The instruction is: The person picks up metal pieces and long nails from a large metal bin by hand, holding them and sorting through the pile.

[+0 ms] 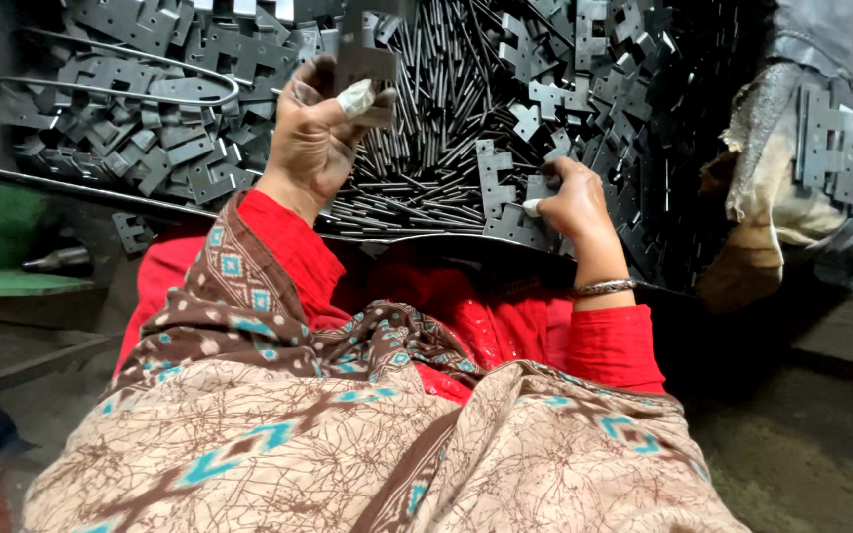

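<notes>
Above the red lap, both hands work dark stamped metal hinge plates (505, 188).
Left hand (318, 133) pinches one raised flat grey plate (365, 61); right hand (573, 200) grips another at centre.

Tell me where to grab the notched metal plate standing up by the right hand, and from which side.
Take the notched metal plate by its free upper left edge, from above. It leans on the pin heap, and the right hand already crowds its lower right corner, so probably only the top is open.

The left hand (316, 133), one fingertip wrapped in white, pinches a dark grey notched flat metal plate (365, 61) above the far heap of thin dark steel pins (426, 158). To the right, the right hand (570, 197) rests on similar plates (498, 178), perhaps gripping one.
</notes>
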